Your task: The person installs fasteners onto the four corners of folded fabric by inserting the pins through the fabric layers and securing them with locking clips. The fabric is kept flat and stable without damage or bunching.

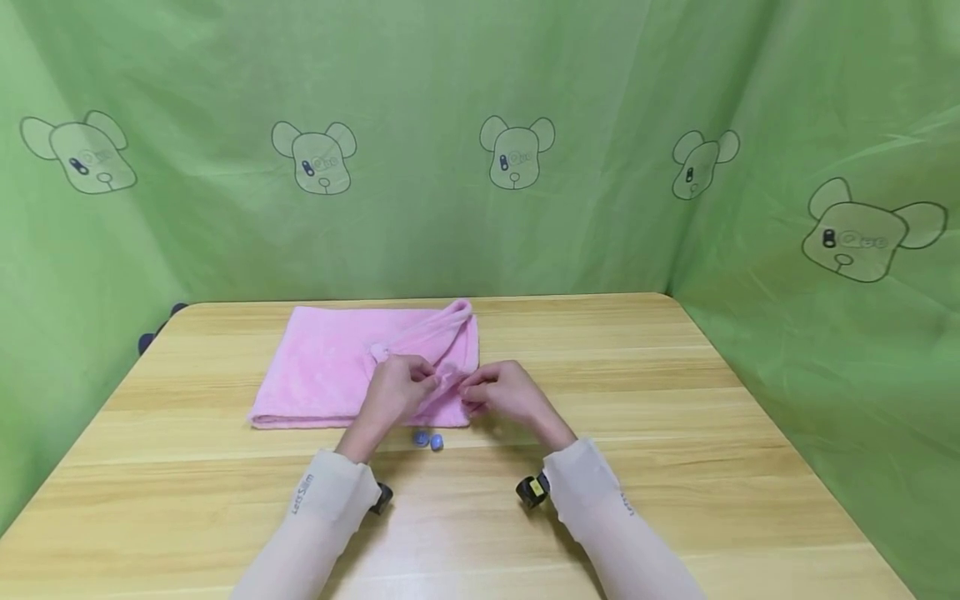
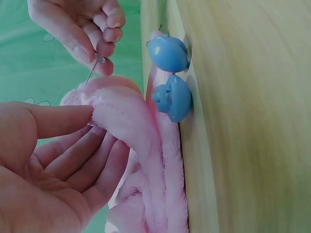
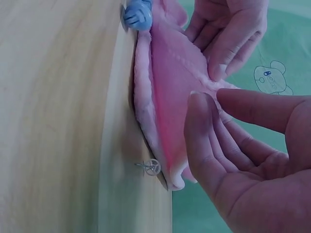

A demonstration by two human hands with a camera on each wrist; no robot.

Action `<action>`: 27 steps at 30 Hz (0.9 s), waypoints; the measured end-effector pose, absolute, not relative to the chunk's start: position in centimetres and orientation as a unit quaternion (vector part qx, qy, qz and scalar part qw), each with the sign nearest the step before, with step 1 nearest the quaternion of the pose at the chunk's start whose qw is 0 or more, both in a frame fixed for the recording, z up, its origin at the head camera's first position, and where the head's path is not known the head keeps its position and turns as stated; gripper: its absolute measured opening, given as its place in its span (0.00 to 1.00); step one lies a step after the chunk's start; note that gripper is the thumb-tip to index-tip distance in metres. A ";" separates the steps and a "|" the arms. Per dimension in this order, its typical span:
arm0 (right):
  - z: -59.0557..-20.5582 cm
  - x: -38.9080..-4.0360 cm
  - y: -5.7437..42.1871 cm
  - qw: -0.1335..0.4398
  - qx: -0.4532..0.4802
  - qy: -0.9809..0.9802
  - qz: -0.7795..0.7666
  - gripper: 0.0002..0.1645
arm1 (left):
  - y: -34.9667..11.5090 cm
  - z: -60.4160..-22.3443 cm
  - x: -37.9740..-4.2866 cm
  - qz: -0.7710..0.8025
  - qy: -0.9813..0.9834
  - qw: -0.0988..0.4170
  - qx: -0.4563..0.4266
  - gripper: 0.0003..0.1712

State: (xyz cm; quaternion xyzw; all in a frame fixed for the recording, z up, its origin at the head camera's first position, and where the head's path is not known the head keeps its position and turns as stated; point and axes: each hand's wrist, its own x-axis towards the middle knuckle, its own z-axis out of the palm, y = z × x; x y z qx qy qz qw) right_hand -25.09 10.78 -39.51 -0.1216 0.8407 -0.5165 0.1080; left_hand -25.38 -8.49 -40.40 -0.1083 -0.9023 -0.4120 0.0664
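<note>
Between the left grip (image 1: 400, 387) and the right grip (image 1: 510, 390), a raised part of the pink cloth (image 1: 322, 358) is bunched up off its lower layers. Most of the cloth lies folded on the bench (image 1: 675, 433), spread to the left of the left grip and beyond it, while a narrow looped fold stands up past both grips. The left grip grasps the raised edge, thumb on one face and fingers behind. Close by on its right, the right grip pinches a clear pin (image 2: 92, 71) between thumb and fingertips, the thin shaft aimed at the cloth beside the left thumb; whether the point has entered the fabric, I cannot tell. On the near side of the grips, between them, two blue fasteners (image 1: 422, 438) rest on the bench just beside each other, near the front edge of the cloth. Below the right grip, a clear round-headed piece (image 3: 152, 167) lies on the bench near the cloth's edge. Behind each grip comes a pale sleeve (image 1: 330, 496), and well beyond them both hangs a green curtain (image 1: 420, 233) printed with animal heads.
</note>
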 end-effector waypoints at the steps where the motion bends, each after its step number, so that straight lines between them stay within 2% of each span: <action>1: -39.5 -25.1 10.7 0.112 -0.123 0.839 -0.518 0.09 | -8.5 -40.4 -25.4 -0.413 -0.902 0.066 -0.109 0.02; 27: -40.0 -25.1 10.1 0.115 -0.117 0.846 -0.508 0.08 | -8.5 -39.9 -25.1 -0.416 -0.902 0.022 -0.118 0.02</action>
